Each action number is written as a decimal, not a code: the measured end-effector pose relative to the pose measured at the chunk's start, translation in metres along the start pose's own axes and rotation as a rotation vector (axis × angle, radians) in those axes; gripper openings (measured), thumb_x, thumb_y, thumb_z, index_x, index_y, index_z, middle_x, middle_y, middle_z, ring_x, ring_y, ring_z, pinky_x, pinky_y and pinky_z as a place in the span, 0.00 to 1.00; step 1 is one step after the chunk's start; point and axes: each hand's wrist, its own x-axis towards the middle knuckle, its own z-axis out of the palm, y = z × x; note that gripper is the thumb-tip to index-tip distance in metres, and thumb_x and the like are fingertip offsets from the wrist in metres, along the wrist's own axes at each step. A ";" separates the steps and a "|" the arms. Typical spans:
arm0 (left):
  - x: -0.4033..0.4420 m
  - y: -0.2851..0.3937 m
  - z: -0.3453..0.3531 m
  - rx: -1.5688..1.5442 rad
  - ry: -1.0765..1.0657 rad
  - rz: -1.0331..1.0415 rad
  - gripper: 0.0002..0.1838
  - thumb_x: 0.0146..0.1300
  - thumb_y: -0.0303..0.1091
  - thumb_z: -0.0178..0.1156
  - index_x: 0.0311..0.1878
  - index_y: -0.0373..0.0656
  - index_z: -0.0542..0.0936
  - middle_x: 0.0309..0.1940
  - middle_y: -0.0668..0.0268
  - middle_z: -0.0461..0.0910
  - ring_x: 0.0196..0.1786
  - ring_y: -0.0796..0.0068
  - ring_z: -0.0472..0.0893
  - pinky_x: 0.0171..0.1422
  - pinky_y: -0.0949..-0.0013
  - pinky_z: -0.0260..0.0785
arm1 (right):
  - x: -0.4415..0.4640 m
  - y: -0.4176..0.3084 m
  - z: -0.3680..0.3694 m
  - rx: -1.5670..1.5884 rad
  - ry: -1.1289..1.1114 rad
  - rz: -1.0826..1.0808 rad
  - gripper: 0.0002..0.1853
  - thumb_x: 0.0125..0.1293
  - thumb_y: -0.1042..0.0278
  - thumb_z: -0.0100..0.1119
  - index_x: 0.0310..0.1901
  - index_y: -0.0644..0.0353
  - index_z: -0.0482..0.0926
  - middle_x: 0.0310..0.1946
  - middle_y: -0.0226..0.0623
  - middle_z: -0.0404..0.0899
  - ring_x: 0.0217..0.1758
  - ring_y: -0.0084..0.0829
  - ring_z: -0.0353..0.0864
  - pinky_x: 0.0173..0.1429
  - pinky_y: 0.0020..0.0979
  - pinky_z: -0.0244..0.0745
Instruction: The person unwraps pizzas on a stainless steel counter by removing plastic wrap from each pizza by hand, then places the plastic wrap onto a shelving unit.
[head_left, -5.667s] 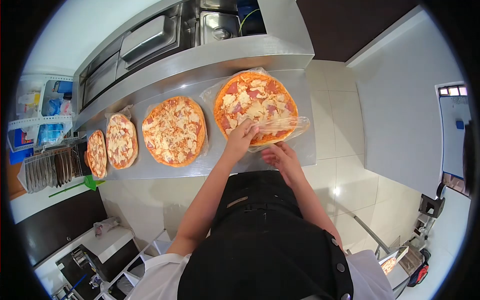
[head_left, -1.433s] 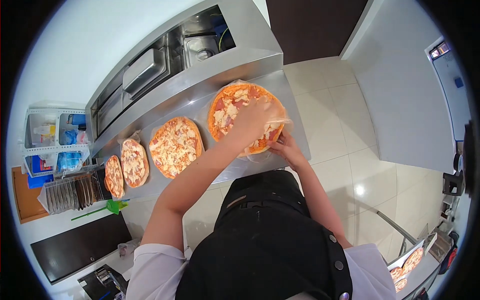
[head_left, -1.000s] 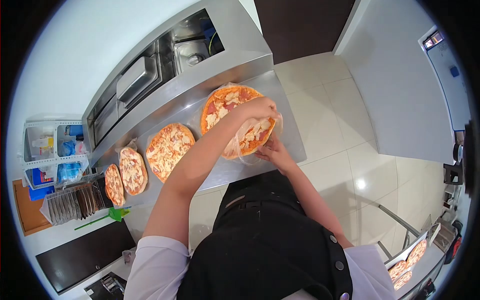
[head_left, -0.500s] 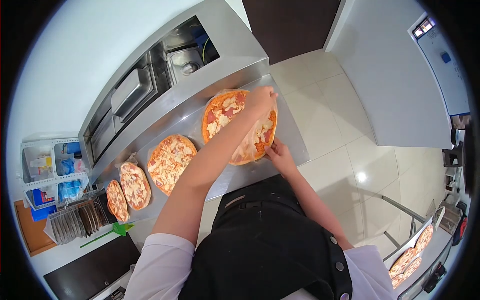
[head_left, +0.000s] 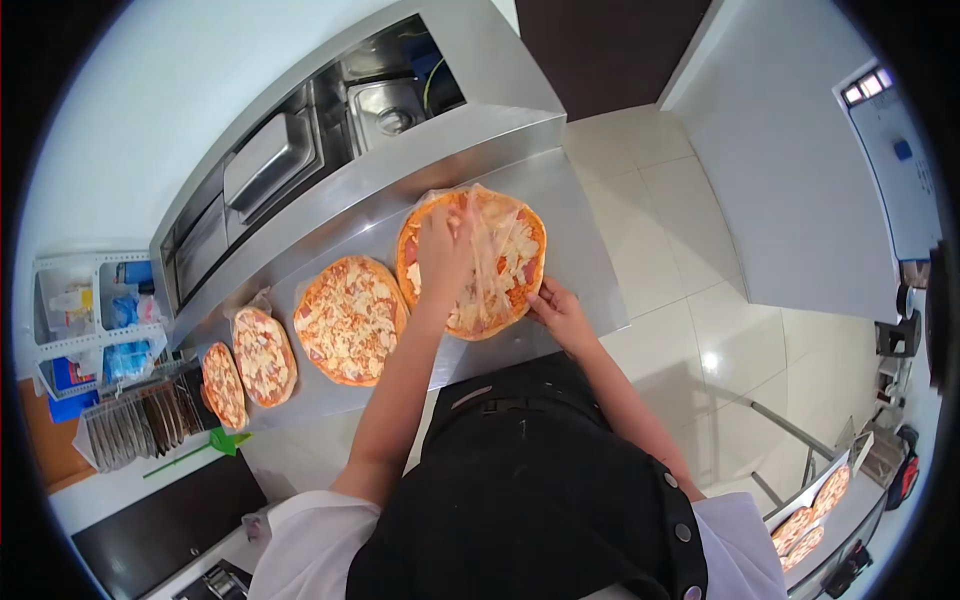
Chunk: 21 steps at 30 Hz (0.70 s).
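The largest pizza [head_left: 520,245] lies at the right end of the steel counter, its right part under clear plastic film [head_left: 487,240]. Over the pizza's upper left is my left hand [head_left: 445,240], closed at the film, its fingertips blurred. My right hand [head_left: 560,308] touches the lower right edge of the pizza, fingers bent around the rim; whether they pinch crust or film is too small to tell. A medium pizza [head_left: 350,320] sits to the left, followed by two smaller ones, an oval-looking pizza [head_left: 264,355] and the leftmost pizza [head_left: 223,385].
Behind the steel counter [head_left: 590,265] is a raised well with a metal lid [head_left: 268,165] and a steel pan [head_left: 388,115]. White baskets [head_left: 100,310] and a rack of round pans [head_left: 140,430] stand at the left. More pizzas [head_left: 832,492] lie on a surface at lower right.
My left hand has moved from the pizza's right side to its upper left, and the film now spreads across the pizza. My right hand stays at the lower right edge. The camera view has shifted.
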 end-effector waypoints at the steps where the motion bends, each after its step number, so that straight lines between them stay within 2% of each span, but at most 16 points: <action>1: -0.021 0.000 -0.007 0.002 0.002 0.034 0.11 0.61 0.38 0.54 0.38 0.39 0.72 0.28 0.59 0.72 0.29 0.64 0.72 0.36 0.65 0.65 | 0.000 -0.005 0.003 -0.004 0.004 0.012 0.18 0.67 0.74 0.47 0.57 0.67 0.64 0.48 0.43 0.75 0.47 0.28 0.76 0.52 0.25 0.74; 3: -0.064 0.014 -0.019 0.077 -0.195 -0.241 0.11 0.60 0.39 0.55 0.33 0.39 0.72 0.25 0.61 0.73 0.26 0.64 0.72 0.33 0.65 0.65 | 0.001 -0.012 0.010 -0.012 0.003 0.040 0.20 0.68 0.71 0.48 0.60 0.66 0.62 0.50 0.43 0.74 0.49 0.29 0.75 0.54 0.26 0.72; 5: -0.086 0.012 -0.015 0.039 -0.195 -0.236 0.12 0.59 0.39 0.56 0.30 0.39 0.72 0.24 0.62 0.74 0.25 0.63 0.73 0.31 0.66 0.65 | 0.003 -0.016 0.017 -0.038 -0.016 0.063 0.20 0.68 0.71 0.48 0.60 0.66 0.62 0.50 0.43 0.73 0.49 0.29 0.75 0.54 0.26 0.72; 9: -0.088 0.019 -0.002 0.088 -0.137 -0.309 0.11 0.59 0.37 0.56 0.30 0.38 0.72 0.24 0.62 0.75 0.25 0.64 0.73 0.32 0.67 0.65 | 0.004 -0.021 0.020 -0.111 -0.017 0.098 0.21 0.68 0.70 0.49 0.60 0.66 0.62 0.50 0.45 0.73 0.48 0.30 0.75 0.54 0.27 0.72; 14: -0.096 0.004 0.010 0.130 -0.084 -0.185 0.12 0.61 0.39 0.55 0.34 0.39 0.74 0.21 0.66 0.71 0.23 0.73 0.69 0.29 0.71 0.62 | 0.007 -0.016 0.028 -0.077 0.085 0.109 0.20 0.68 0.71 0.49 0.59 0.66 0.63 0.49 0.45 0.73 0.47 0.31 0.76 0.52 0.26 0.73; 18: -0.110 0.008 0.008 -0.883 0.018 -0.738 0.11 0.64 0.36 0.52 0.35 0.37 0.73 0.29 0.64 0.74 0.29 0.72 0.72 0.34 0.70 0.64 | 0.012 -0.020 0.026 -0.067 0.182 0.172 0.18 0.67 0.75 0.47 0.57 0.68 0.63 0.47 0.46 0.73 0.46 0.32 0.76 0.49 0.27 0.75; 19: -0.113 0.007 0.008 -0.886 0.024 -0.738 0.11 0.64 0.36 0.52 0.35 0.37 0.73 0.29 0.64 0.74 0.29 0.72 0.72 0.34 0.70 0.64 | 0.014 -0.021 0.026 -0.071 0.178 0.173 0.18 0.67 0.75 0.47 0.57 0.68 0.63 0.47 0.46 0.73 0.46 0.32 0.76 0.49 0.27 0.75; 21: -0.122 0.004 0.009 -1.077 0.084 -0.875 0.11 0.65 0.36 0.50 0.37 0.37 0.73 0.31 0.64 0.74 0.31 0.73 0.71 0.36 0.71 0.63 | 0.019 -0.018 0.025 -0.021 0.189 0.185 0.16 0.66 0.76 0.46 0.55 0.70 0.64 0.46 0.47 0.73 0.46 0.33 0.76 0.49 0.27 0.75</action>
